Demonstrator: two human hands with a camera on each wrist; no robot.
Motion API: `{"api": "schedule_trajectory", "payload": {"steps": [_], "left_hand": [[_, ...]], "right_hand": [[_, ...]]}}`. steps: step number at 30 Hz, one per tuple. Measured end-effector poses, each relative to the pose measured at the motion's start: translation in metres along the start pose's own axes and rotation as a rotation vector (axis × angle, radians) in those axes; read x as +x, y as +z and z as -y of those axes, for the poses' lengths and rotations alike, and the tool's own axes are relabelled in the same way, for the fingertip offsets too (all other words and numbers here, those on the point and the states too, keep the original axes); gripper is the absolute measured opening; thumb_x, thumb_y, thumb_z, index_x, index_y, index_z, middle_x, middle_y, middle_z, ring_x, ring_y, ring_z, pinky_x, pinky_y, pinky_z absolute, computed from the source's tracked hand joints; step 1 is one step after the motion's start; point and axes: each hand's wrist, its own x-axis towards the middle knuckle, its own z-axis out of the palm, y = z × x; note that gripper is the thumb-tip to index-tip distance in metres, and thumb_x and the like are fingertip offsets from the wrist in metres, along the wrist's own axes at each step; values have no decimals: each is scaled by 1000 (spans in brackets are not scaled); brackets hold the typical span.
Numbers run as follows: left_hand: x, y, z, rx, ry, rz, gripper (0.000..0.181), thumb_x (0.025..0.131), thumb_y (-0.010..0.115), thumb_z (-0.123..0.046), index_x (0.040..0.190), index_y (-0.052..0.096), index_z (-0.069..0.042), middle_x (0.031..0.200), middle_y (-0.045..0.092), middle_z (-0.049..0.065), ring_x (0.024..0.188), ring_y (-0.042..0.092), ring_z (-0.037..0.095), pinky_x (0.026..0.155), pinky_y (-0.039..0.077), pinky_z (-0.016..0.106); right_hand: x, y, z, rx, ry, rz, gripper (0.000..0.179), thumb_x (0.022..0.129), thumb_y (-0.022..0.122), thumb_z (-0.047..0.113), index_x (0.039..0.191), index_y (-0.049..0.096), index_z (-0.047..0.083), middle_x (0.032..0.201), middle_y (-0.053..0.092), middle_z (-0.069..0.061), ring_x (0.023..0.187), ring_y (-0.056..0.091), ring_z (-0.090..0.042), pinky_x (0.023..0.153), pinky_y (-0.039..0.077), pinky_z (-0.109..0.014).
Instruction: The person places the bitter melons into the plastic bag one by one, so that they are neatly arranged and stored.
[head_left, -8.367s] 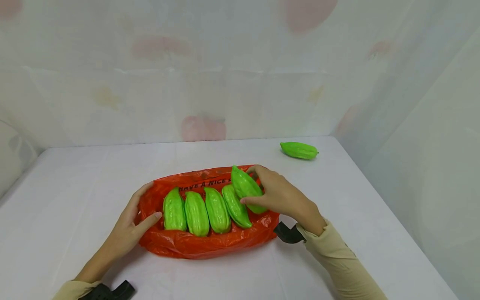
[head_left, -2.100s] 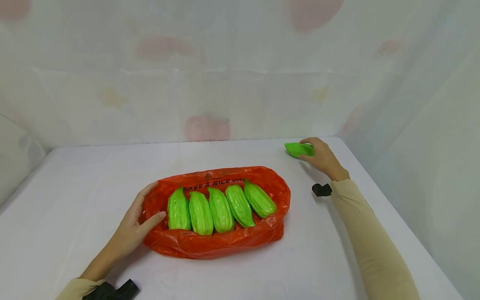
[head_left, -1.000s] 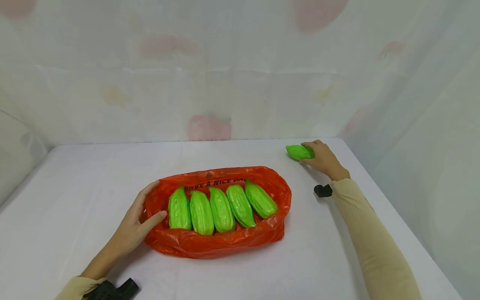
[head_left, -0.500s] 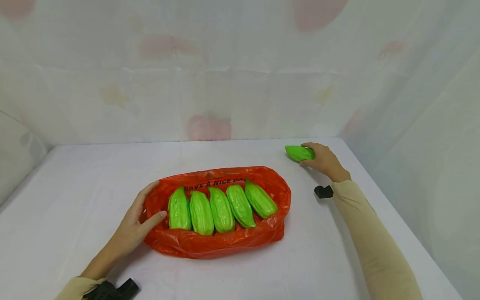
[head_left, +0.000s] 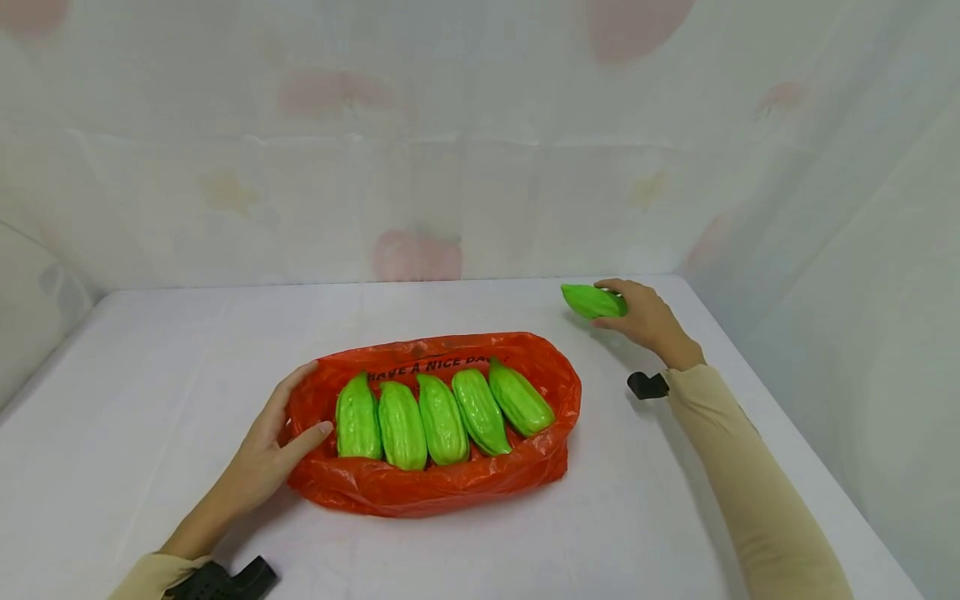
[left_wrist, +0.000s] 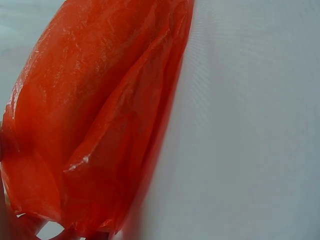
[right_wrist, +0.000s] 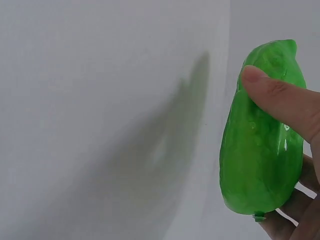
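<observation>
At the far right of the table, my right hand grips a glossy green bitter melon between thumb and fingers. In the right wrist view the thumb lies across the bitter melon, whose shadow falls apart from it on the cloth. A red plastic bag lies wide open in the middle, printed with black letters. Inside it, several bitter melons lie side by side. My left hand holds the bag's left rim, thumb inside and fingers outside. Red film of the bag fills much of the left wrist view.
A white cloth covers the table. Behind it hangs a pale curtain with faded fruit prints, and another pale sheet closes off the right side. Black wrist mounts show below the sleeves.
Earlier my right hand held another bitter melon over the bag; it now lies inside. The right hand then reached to the far right, took hold of this one and raised it slightly. Left hand stayed.
</observation>
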Motion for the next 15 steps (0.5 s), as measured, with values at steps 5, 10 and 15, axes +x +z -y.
{"api": "schedule_trajectory", "payload": {"steps": [5, 10, 15], "left_hand": [[1, 0, 0, -13, 18, 3, 73, 95, 59, -4, 157, 24, -21, 144, 43, 4, 117, 51, -1, 85, 49, 12], [1, 0, 0, -17, 22, 1, 73, 95, 59, -3, 157, 25, -21, 144, 43, 3, 117, 51, -1, 85, 49, 11], [1, 0, 0, -13, 29, -5, 73, 95, 60, -3, 157, 25, -20, 145, 43, 1, 118, 50, -2, 88, 46, 8]], "right_hand": [[-3, -3, 7, 7, -27, -20, 65, 85, 78, 23, 142, 50, 7, 138, 56, -23, 115, 55, -37, 98, 45, -55], [-9, -8, 18, 17, -65, -45, 64, 84, 79, 22, 140, 52, 7, 136, 57, -21, 112, 55, -36, 96, 46, -54], [-13, -11, 28, 19, -91, -50, 64, 84, 80, 22, 140, 52, 7, 136, 57, -20, 111, 56, -36, 96, 46, -53]]}}
